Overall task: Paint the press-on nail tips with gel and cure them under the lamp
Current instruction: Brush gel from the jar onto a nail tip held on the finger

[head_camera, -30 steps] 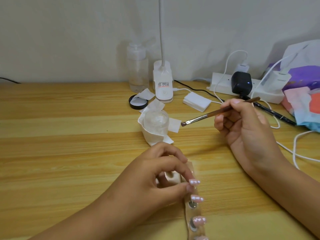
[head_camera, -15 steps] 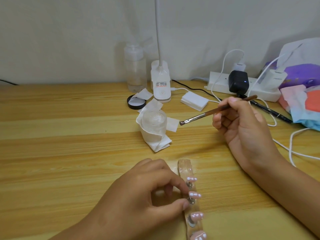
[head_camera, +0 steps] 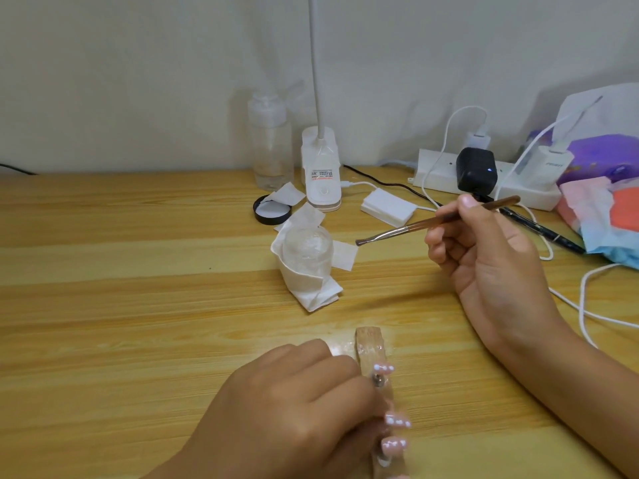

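Left hand point(head_camera: 294, 409) slid down nail strip point(head_camera: 370, 344), apparently pinching; right hand point(head_camera: 491, 267) grips brush point(head_camera: 408, 228).

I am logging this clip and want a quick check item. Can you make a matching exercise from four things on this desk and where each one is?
Things:
1. brush
2. black lid
3. nail strip
4. black adapter

Places:
A. plugged into the white power strip
B. held by the left hand, nearest the camera
C. lying flat in front of the clear bottle
D. pinched in the right hand, lifted in the air

Pairs: 1-D, 2-C, 3-B, 4-A
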`<state>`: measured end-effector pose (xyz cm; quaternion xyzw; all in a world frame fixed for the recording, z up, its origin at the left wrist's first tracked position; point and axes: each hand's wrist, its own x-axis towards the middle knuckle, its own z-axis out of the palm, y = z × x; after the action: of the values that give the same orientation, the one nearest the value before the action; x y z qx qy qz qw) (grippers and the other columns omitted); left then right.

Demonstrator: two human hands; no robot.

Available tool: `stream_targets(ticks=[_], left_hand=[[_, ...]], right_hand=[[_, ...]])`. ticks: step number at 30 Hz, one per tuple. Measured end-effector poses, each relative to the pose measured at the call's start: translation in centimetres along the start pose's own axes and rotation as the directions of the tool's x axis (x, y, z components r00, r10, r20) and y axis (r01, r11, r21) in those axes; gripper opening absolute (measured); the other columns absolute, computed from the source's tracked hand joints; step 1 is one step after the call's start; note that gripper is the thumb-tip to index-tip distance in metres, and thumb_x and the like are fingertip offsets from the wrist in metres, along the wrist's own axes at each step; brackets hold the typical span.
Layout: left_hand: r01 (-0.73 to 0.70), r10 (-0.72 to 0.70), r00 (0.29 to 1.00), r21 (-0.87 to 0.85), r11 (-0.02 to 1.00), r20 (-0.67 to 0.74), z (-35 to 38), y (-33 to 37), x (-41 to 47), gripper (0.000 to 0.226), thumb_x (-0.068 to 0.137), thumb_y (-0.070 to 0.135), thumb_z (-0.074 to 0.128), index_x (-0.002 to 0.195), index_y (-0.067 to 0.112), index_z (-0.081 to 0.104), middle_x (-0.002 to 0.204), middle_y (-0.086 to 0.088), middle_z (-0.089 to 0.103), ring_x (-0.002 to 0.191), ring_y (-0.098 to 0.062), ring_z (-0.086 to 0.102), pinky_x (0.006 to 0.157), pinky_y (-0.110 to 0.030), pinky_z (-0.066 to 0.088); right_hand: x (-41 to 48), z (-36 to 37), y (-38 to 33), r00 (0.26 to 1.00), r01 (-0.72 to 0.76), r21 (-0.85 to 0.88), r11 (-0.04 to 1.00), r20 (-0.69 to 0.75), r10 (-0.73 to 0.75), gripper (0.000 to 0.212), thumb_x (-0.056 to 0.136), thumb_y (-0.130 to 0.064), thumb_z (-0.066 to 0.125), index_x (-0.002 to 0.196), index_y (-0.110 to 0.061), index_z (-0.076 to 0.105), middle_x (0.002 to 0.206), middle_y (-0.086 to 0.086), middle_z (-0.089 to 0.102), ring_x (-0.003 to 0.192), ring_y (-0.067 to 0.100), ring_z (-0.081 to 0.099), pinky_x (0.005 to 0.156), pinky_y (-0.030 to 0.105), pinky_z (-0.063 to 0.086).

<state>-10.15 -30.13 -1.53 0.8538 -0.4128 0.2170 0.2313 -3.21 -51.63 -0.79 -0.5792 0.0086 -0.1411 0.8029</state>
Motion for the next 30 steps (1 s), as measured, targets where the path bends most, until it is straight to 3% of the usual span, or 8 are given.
stream_targets(ticks=[2, 4, 6, 8, 10, 17, 25, 30], left_hand=[[0.043, -0.054, 0.995, -0.125, 0.991, -0.089, -0.3, 0.2, 0.0, 0.023, 0.094, 0.037, 0.060, 0.075, 0.028, 0.070, 0.070, 0.011, 0.053, 0.057, -0.008, 0.044, 0.049, -0.018, 0.036], [0.140, -0.203, 0.971, -0.383, 0.913, -0.129, -0.7, -0.2, 0.1, 0.008, 0.087, 0.034, 0.068, 0.080, 0.030, 0.067, 0.080, 0.013, 0.055, 0.059, -0.001, 0.045, 0.052, -0.015, 0.036], [0.312, -0.435, 0.900, -0.636, 0.705, -0.040, -1.0, -0.8, 0.4, 0.009, 0.075, 0.034, 0.074, 0.077, 0.031, 0.066, 0.084, 0.009, 0.065, 0.058, -0.007, 0.053, 0.053, -0.016, 0.041], [0.443, -0.621, 0.771, -0.818, 0.366, 0.139, -0.6, -1.6, 0.6, 0.016, 0.064, 0.036, 0.078, 0.075, 0.029, 0.069, 0.082, 0.001, 0.073, 0.064, -0.016, 0.065, 0.056, -0.016, 0.047], [0.492, -0.661, 0.711, -0.841, 0.225, 0.239, -0.4, -2.4, 0.9, 0.015, 0.064, 0.028, 0.080, 0.076, 0.030, 0.071, 0.075, -0.002, 0.074, 0.065, -0.008, 0.066, 0.058, -0.013, 0.048], [0.490, -0.614, 0.745, -0.838, 0.241, 0.259, -0.4, -2.7, 1.0, 0.017, 0.064, 0.039, 0.074, 0.080, 0.032, 0.072, 0.079, 0.008, 0.074, 0.071, -0.002, 0.064, 0.060, -0.012, 0.047], [0.506, -0.619, 0.740, -0.824, 0.254, 0.263, -0.2, -2.7, 1.0, 0.020, 0.065, 0.035, 0.075, 0.084, 0.030, 0.070, 0.080, 0.007, 0.071, 0.069, -0.006, 0.060, 0.059, -0.023, 0.050], [0.521, -0.606, 0.745, -0.811, 0.266, 0.279, -0.2, -2.7, 0.9, 0.012, 0.066, 0.033, 0.076, 0.077, 0.031, 0.071, 0.081, 0.013, 0.073, 0.062, -0.002, 0.058, 0.057, -0.016, 0.047]], right_hand=[[0.0, 0.0, -0.1, 1.000, -0.003, 0.005, 1.000, -0.005, 0.003, 0.025, 0.097, -0.030, 0.055, 0.081, -0.018, 0.069, 0.065, 0.001, 0.065, 0.064, 0.009, 0.061, 0.060, 0.017, 0.050], [0.0, 0.1, -0.2, 1.000, -0.007, 0.013, 1.000, 0.001, 0.007, 0.025, 0.094, -0.032, 0.056, 0.077, -0.021, 0.072, 0.065, 0.001, 0.065, 0.064, 0.009, 0.060, 0.060, 0.017, 0.050], [-0.1, 0.2, -0.3, 1.000, -0.010, 0.020, 1.000, 0.012, 0.010, 0.025, 0.091, -0.033, 0.057, 0.075, -0.022, 0.072, 0.064, 0.001, 0.064, 0.064, 0.009, 0.061, 0.059, 0.017, 0.050], [-0.2, 0.2, -0.3, 1.000, -0.013, 0.020, 1.000, 0.023, 0.012, 0.023, 0.089, -0.034, 0.057, 0.075, -0.021, 0.071, 0.063, 0.001, 0.064, 0.063, 0.009, 0.061, 0.059, 0.017, 0.050], [-0.3, 0.3, -0.3, 0.999, -0.014, 0.023, 1.000, 0.037, 0.013, 0.023, 0.088, -0.035, 0.057, 0.076, -0.020, 0.070, 0.063, 0.001, 0.064, 0.062, 0.009, 0.061, 0.058, 0.018, 0.051], [-0.7, 0.6, -0.4, 0.991, 0.013, 0.028, 1.000, 0.129, -0.016, 0.031, 0.095, -0.029, 0.053, 0.071, -0.025, 0.073, 0.061, -0.004, 0.063, 0.060, 0.008, 0.061, 0.058, 0.018, 0.050], [-1.0, 0.8, -0.5, 0.976, 0.015, 0.036, 0.999, 0.219, -0.022, 0.026, 0.090, -0.020, 0.052, 0.072, -0.026, 0.071, 0.065, -0.003, 0.064, 0.060, 0.007, 0.062, 0.057, 0.019, 0.051], [-1.0, 0.7, -0.4, 0.975, 0.003, 0.022, 1.000, 0.221, -0.008, 0.024, 0.089, -0.020, 0.053, 0.073, -0.024, 0.071, 0.065, -0.002, 0.063, 0.060, 0.008, 0.061, 0.056, 0.019, 0.051]])
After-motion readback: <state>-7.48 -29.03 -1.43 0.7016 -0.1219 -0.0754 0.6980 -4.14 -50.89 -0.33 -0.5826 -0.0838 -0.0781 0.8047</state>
